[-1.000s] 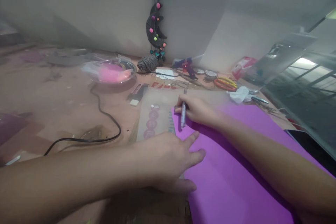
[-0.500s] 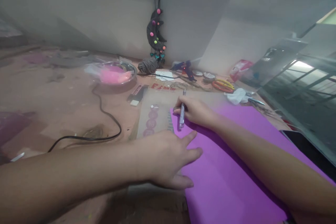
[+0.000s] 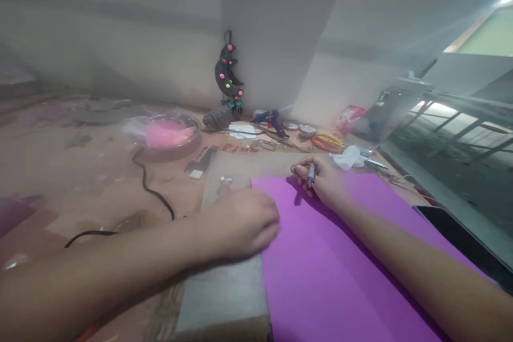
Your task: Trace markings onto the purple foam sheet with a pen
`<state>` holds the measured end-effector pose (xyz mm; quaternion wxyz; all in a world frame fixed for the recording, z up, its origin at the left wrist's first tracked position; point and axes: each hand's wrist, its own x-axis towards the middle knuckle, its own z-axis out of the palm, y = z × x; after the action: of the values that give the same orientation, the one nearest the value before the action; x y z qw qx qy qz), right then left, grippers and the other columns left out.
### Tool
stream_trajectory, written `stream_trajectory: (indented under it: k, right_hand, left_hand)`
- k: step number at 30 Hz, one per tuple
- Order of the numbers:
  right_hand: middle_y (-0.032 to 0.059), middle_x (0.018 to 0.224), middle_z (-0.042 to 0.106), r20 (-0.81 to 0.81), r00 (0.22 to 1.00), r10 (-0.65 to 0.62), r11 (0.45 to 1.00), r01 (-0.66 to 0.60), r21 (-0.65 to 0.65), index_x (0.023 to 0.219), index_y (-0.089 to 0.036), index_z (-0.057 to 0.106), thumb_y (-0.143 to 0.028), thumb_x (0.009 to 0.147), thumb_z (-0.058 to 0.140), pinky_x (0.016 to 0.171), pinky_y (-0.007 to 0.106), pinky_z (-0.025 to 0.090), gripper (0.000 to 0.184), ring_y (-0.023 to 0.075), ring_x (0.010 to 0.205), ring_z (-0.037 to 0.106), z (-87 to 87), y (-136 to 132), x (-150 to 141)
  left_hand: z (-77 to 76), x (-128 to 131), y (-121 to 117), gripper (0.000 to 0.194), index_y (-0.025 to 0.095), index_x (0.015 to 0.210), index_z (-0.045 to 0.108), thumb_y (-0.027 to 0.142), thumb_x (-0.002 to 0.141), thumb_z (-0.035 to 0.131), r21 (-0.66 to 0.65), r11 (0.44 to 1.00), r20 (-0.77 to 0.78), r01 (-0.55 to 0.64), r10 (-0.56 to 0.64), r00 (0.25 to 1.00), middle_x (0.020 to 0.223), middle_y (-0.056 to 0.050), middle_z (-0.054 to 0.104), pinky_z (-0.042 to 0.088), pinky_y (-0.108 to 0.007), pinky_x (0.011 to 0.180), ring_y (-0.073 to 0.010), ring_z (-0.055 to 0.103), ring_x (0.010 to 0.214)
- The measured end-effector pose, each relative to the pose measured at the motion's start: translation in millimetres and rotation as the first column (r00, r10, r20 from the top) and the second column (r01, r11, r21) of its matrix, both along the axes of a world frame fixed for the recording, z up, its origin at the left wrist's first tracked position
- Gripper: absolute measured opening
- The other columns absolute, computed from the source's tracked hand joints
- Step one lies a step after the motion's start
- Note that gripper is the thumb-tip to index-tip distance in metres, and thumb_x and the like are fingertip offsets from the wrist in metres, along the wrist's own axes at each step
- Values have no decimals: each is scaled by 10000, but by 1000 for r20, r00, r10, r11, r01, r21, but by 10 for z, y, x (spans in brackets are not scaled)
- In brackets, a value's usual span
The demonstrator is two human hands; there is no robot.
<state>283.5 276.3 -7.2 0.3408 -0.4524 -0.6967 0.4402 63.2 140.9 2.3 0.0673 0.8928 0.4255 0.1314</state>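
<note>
A large purple sheet of paper [image 3: 320, 256] lies on a pale board [image 3: 224, 299]. My right hand [image 3: 324, 181] is over the sheet's upper part, its fingers closed round a slim pen [image 3: 311, 174] whose shadow falls on the paper. At the sheet's left edge is my left hand [image 3: 240, 224], slightly blurred, with its fingers curled together. Anything inside those fingers is hidden. Faint pinkish round shapes [image 3: 224, 187] on the board show just behind the left hand, which covers most of them.
At the back are a bowl with pink material [image 3: 166, 133], grey yarn [image 3: 217, 117], a blue glue gun [image 3: 272, 122] and orange-yellow handles [image 3: 327, 142]. A box cutter [image 3: 201, 160] lies left of the board. A black cable [image 3: 154, 189] crosses the left side. A dark phone-like slab [image 3: 457, 240] lies right.
My left hand has gone from spread fingers to curled ones and shifted left. My right hand has moved right with the pen, which now points more toward me. The view has tilted up.
</note>
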Motion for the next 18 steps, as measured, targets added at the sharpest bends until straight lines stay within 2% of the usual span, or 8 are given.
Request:
stream_trajectory:
  k: [5,7,9,11,13,15,16,18]
  right_hand:
    - [-57,590,603,-5,1000,16,1000,-17,-13,912,-233,559,-558,755,791,351,232,350,429,105,381,487,-16,21,-48]
    - [-58,588,595,-15,999,32,999,-32,-23,912,-235,561,-565,758,792,352,235,353,431,104,384,480,-15,30,-54]
    - [-58,583,588,-13,999,50,998,-51,-27,913,-235,569,-558,765,795,354,236,357,421,103,391,473,-26,36,-44]
    - [-58,580,584,-11,998,65,997,-65,-28,916,-233,576,-548,774,796,358,232,361,409,102,402,472,-42,40,-29]
    - [-60,579,579,-25,997,72,997,-73,-31,923,-232,574,-548,777,795,361,228,365,412,102,410,475,-55,41,-19]
    - [-61,588,585,-41,997,73,997,-74,-37,931,-229,570,-549,775,793,366,225,370,420,99,413,479,-57,40,-17]
    - [-61,590,586,-42,997,70,997,-72,-40,932,-228,569,-550,773,792,365,224,368,423,97,410,477,-56,39,-19]
    - [-62,592,586,-36,997,66,997,-67,-43,930,-226,570,-552,769,790,364,225,367,424,95,407,476,-50,35,-26]
  left_hand:
    - [-113,-124,129,607,132,1503,596,534,1054,524,-110,962,2,-249,251,968,1550,-190,613,391,-484,1242,-341,525,1488]
    - [-26,-56,-53,624,187,1478,627,613,1027,557,-319,947,118,-29,70,991,1438,-134,708,482,-403,1160,-298,641,1356]
    - [92,41,-227,540,219,1246,771,663,1015,568,-510,794,310,331,-189,932,1167,-67,815,577,-305,971,-253,754,1109]
    - [160,113,-277,504,202,1173,791,556,1099,440,-579,688,464,437,-162,871,1095,-43,826,587,-263,932,-206,774,1042]
    - [143,132,-200,446,181,1350,713,438,1094,453,-442,877,488,189,58,871,1296,-100,783,537,-333,1104,-225,730,1208]
    - [91,118,-100,627,134,1565,552,445,1022,590,-333,940,304,-75,182,935,1664,-207,494,333,-555,1301,-367,460,1551]
    - [80,113,-81,728,101,1575,537,478,967,675,-335,937,228,-96,179,957,1710,-242,405,262,-626,1317,-434,361,1601]
    - [115,132,-139,639,162,1486,646,520,960,714,-438,884,228,166,-70,971,1625,-170,556,354,-521,1303,-395,483,1534]
